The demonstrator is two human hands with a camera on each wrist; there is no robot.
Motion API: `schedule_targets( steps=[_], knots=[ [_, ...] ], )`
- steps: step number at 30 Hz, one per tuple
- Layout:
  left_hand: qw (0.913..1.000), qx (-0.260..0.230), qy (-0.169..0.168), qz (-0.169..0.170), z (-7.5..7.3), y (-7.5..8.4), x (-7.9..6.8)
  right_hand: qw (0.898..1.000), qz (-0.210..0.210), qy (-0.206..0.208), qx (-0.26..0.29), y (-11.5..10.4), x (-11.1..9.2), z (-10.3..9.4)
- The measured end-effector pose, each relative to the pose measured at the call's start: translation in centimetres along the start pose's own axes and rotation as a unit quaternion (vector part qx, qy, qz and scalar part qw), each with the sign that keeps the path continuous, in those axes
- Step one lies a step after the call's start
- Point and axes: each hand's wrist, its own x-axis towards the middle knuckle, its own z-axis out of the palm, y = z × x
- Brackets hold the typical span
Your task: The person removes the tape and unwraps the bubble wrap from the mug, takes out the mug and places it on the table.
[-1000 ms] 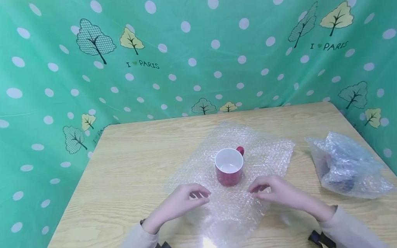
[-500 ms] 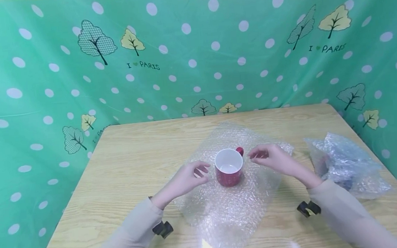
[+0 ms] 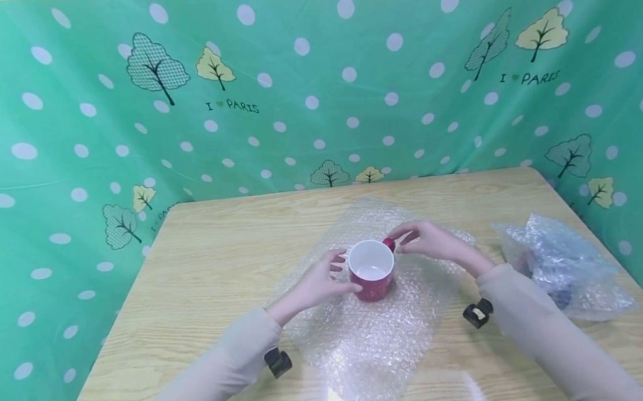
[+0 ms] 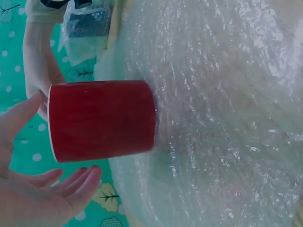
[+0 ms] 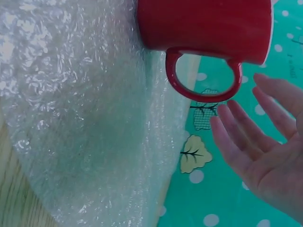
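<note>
A red mug with a white interior stood upright near the middle of a sheet of clear bubble wrap, itself laid cornerwise on a wood-grained table. Over the preceding 0.5 s the 2 hands had drawn in on the mug, which showed no clear shift of place. The left hand had advanced until its thumb overlapped the mug's wall in the head view; the right hand had moved in to the handle. In judgement, this set the hands about opposite sides of the mug, with no firm hold yet evident.

Left hand: thumb and fingers were parted and gently bent to either side of the mug; whether the thumb touched the wall could not be told. Right hand: fingers were spread and loosely bent, apparently pinching nothing, their tips just beside the handle; contact could not be told.

Orientation: the mouth faced upward, and the long axis ran vertically, square to the table. The handle pointed obliquely to the far right, away from the person. The sideways appearance in the wrist views reflected camera angle, not tilt.

A wrapped package lay well apart at right, its contents unclear.
</note>
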Motion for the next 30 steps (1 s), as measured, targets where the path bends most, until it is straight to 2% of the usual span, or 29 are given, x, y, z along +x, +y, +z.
schedule_targets(
  steps=[4, 9, 15, 22, 30],
  knots=[
    [0.9999, 0.001, 0.002, -0.012, 0.7, -0.4, 0.2, 0.999, -0.015, -0.042, 0.019, 0.7, 0.6, -0.1],
    [1.0, 0.001, 0.0, -0.006, 1.6, -1.2, 0.6, 0.996, -0.025, -0.083, 0.032, 1.2, 1.0, 0.1],
    [0.9999, -0.013, 0.009, -0.004, 2.3, -1.4, 0.7, 0.99, -0.044, -0.118, 0.059, 1.6, 1.3, 0.7],
    [0.9996, -0.007, 0.025, -0.007, 3.1, -1.4, 1.0, 0.987, -0.06, -0.122, 0.088, 1.8, 1.5, 1.4],
    [0.9985, -0.027, 0.046, 0.006, 3.7, -1.4, 1.4, 0.99, -0.057, -0.101, 0.084, 1.7, 1.5, 1.9]
  ],
)
